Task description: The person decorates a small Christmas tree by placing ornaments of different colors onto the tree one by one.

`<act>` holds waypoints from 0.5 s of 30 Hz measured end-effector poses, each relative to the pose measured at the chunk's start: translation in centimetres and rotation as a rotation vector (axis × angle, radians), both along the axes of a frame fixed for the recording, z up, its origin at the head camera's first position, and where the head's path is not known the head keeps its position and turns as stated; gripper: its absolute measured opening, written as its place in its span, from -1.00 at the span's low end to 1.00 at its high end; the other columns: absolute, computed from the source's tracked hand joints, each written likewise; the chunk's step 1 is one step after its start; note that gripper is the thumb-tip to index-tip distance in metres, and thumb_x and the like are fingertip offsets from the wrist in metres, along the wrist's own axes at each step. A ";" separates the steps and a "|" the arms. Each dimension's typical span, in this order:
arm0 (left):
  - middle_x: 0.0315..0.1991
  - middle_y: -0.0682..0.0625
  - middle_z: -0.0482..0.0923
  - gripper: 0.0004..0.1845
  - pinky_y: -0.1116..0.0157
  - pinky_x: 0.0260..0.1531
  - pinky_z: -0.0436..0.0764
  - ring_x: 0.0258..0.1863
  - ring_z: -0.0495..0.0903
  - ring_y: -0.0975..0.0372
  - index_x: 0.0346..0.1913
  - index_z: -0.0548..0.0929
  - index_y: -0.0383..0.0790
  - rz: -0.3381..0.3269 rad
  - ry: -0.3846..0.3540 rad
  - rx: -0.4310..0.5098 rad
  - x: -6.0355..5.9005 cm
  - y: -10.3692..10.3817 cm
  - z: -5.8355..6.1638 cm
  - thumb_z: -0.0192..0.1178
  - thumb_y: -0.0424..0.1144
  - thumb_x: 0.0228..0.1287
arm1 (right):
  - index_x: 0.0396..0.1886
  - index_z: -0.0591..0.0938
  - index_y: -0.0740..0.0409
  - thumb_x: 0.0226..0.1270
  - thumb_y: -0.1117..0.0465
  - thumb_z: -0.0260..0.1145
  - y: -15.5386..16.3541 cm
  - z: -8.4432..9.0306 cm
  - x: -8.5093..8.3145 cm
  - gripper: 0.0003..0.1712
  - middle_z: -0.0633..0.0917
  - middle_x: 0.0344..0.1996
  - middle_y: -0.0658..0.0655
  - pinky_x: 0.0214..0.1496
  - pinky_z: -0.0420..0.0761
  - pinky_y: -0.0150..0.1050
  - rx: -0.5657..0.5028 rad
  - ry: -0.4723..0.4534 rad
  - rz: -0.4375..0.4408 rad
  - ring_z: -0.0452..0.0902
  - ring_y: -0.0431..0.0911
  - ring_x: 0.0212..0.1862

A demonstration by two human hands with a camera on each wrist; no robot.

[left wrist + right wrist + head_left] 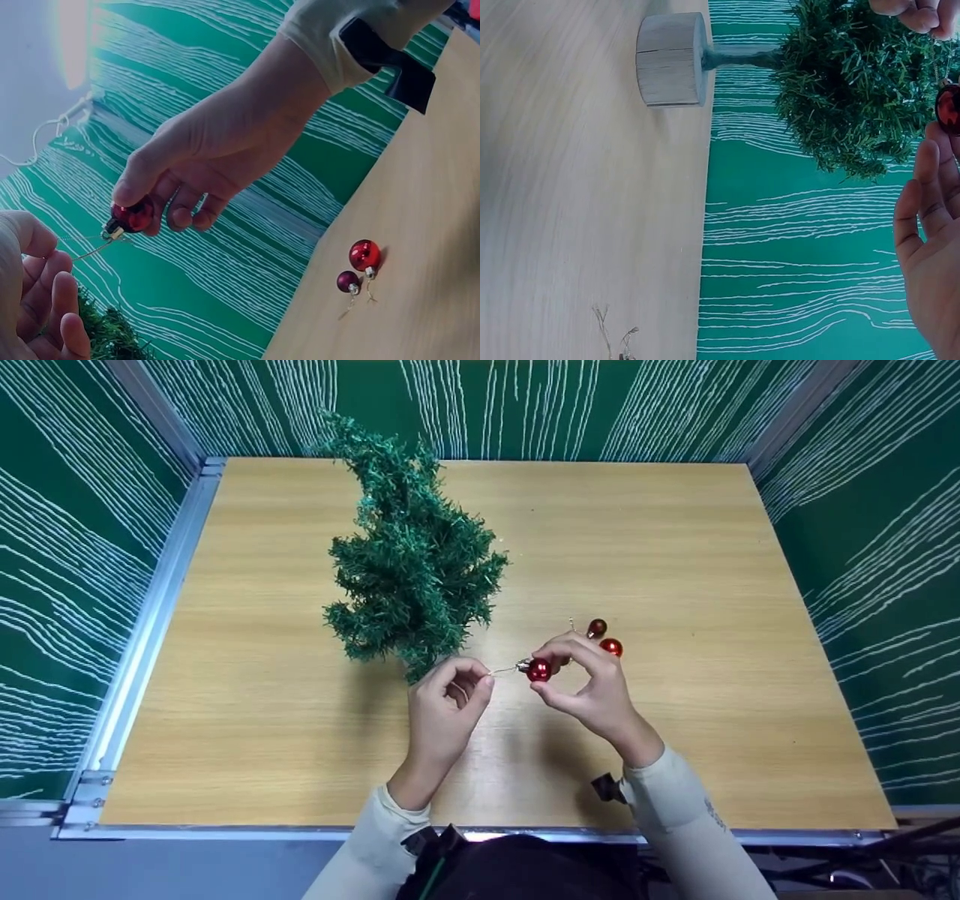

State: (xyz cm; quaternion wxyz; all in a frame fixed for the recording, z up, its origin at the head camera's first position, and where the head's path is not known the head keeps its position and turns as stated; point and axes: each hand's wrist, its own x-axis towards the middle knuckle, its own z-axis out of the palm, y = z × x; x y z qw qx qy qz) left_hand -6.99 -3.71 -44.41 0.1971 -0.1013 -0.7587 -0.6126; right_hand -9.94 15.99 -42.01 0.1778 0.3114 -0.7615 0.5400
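Observation:
My right hand (pixel 553 675) pinches a shiny red bauble (pixel 538 670) between thumb and fingers, just above the wooden table (pixel 675 555). A thin wire loop (pixel 501 670) runs from its gold cap to my left hand (pixel 474 681), which pinches the loop's end. In the left wrist view the bauble (pixel 133 216) sits at the right hand's fingertips (pixel 127 191). The right wrist view shows only the bauble's edge (pixel 949 109). A small green artificial tree (pixel 412 562) stands just beyond my left hand, on a round wooden base (pixel 671 60).
Two more red baubles (pixel 597 627) (pixel 611 647) lie on the table just behind my right hand, seen also as the bright bauble (pixel 364 255) and the darker bauble (pixel 347 281). Green patterned walls (pixel 90 547) and a metal frame (pixel 150 607) enclose the table.

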 end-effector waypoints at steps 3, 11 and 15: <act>-0.48 0.04 0.59 -0.91 0.30 -0.58 0.55 -0.50 0.51 0.32 -0.35 0.64 -0.26 -0.003 0.007 0.002 0.1 -0.1 0.1 0.31 -0.30 0.21 | -0.29 0.64 0.41 -0.18 0.60 0.48 0.0 -0.1 0.0 -0.65 0.67 -0.39 0.22 -0.27 0.57 -0.38 0.001 0.006 0.010 0.53 -0.14 -0.35; -0.50 0.05 0.58 -0.90 0.40 -0.57 0.52 -0.50 0.51 0.32 -0.35 0.64 -0.27 0.004 0.018 0.008 0.4 -0.2 0.3 0.30 -0.29 0.21 | -0.25 0.66 0.38 -0.13 0.55 0.49 -0.1 -0.7 0.0 -0.65 0.67 -0.38 0.19 -0.23 0.56 -0.37 0.007 -0.017 0.018 0.53 -0.15 -0.33; -0.51 0.05 0.57 -0.92 0.40 -0.57 0.52 -0.51 0.51 0.32 -0.36 0.65 -0.25 0.011 0.017 0.009 0.5 -0.2 0.4 0.31 -0.31 0.19 | -0.24 0.67 0.34 -0.12 0.53 0.49 -0.2 -0.9 0.0 -0.65 0.68 -0.38 0.18 -0.22 0.56 -0.40 0.011 -0.018 0.015 0.54 -0.15 -0.33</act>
